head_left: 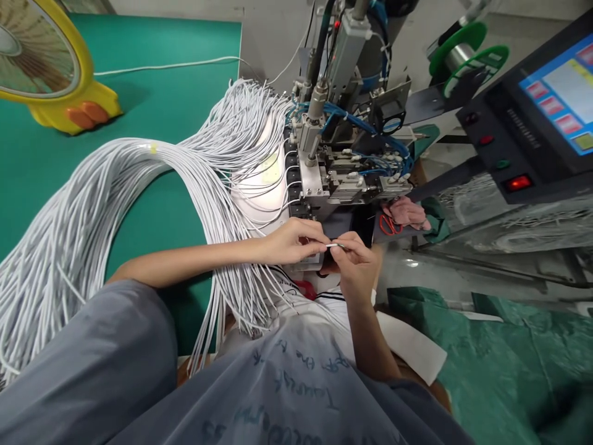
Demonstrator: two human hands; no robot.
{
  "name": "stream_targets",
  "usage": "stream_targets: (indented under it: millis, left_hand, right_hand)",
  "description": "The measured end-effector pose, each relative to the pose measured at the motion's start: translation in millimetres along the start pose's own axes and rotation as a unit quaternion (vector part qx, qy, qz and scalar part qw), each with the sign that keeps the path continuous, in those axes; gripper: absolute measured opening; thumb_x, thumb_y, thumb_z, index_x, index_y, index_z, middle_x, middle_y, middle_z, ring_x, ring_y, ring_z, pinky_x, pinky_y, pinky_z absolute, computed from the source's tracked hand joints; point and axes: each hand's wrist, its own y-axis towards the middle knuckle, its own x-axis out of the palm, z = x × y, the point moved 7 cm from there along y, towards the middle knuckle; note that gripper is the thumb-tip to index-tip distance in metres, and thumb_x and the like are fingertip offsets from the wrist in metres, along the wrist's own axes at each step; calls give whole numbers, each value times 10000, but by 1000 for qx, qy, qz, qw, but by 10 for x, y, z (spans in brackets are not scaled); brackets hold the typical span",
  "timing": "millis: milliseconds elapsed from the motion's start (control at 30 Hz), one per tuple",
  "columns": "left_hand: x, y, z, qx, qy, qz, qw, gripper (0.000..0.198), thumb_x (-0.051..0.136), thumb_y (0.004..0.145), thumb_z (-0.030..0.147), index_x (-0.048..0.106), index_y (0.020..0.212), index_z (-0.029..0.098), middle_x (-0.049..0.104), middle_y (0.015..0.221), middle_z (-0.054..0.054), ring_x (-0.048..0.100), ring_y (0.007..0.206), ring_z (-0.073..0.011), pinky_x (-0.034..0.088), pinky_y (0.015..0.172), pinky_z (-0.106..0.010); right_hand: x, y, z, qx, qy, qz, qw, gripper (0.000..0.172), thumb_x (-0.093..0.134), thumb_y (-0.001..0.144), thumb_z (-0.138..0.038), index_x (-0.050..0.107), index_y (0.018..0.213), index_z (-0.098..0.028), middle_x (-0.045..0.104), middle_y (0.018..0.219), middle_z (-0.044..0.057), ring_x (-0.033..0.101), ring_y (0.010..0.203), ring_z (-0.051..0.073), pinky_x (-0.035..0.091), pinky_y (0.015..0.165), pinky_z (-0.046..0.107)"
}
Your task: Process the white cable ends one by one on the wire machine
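Observation:
My left hand point(300, 242) pinches a white cable point(332, 245) near its end, in front of the machine. At the cable's tip, the thumb and fingers of my right hand point(356, 262) are closed on it, and a bit of green shows there, too small to make out. Under my left forearm hangs a thick bundle of white cables point(197, 191), draped over the green table point(152, 117). Just beyond my hands stands the machine point(319, 176) with metal cylinders and blue air tubes. Several white cables run into the row of black blocks point(295, 176) along its left side.
A yellow fan point(76, 102) stands on the table at the far left. To the right are a control panel with a screen point(560, 93), a green wire spool point(463, 55), red-handled scissors point(390, 225) and a pink cloth point(407, 213). Green sheeting point(495, 346) lies at the lower right.

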Motion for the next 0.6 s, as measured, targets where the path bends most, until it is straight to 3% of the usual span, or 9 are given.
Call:
stream_targets:
  millis: [233, 433, 600]
  left_hand:
    - [-7, 8, 6, -18, -2, 2, 1000, 218, 527, 878, 246, 698, 854, 113, 573, 671, -21, 525, 617, -87, 431, 585, -204]
    - [-81, 8, -17, 1, 33, 57, 998, 148, 579, 826, 193, 704, 793, 120, 588, 654, -19, 512, 601, -83, 402, 550, -193]
    - [-132, 9, -63, 26, 53, 87, 994, 121, 592, 814, 181, 691, 761, 136, 597, 668, -19, 526, 621, -92, 410, 572, -206]
  right_hand:
    - [-13, 43, -169, -40, -112, -19, 993, 127, 638, 781, -302, 739, 826, -238, 588, 750, 31, 537, 646, 141, 436, 538, 284]
    - [43, 24, -323, -132, -262, 69, 954, 122, 621, 788, -249, 739, 792, -217, 474, 565, -18, 391, 477, 97, 373, 482, 265]
    - [125, 100, -383, -95, -271, 11, 958, 146, 606, 784, -243, 734, 755, -180, 436, 516, -34, 356, 453, 77, 337, 441, 238]
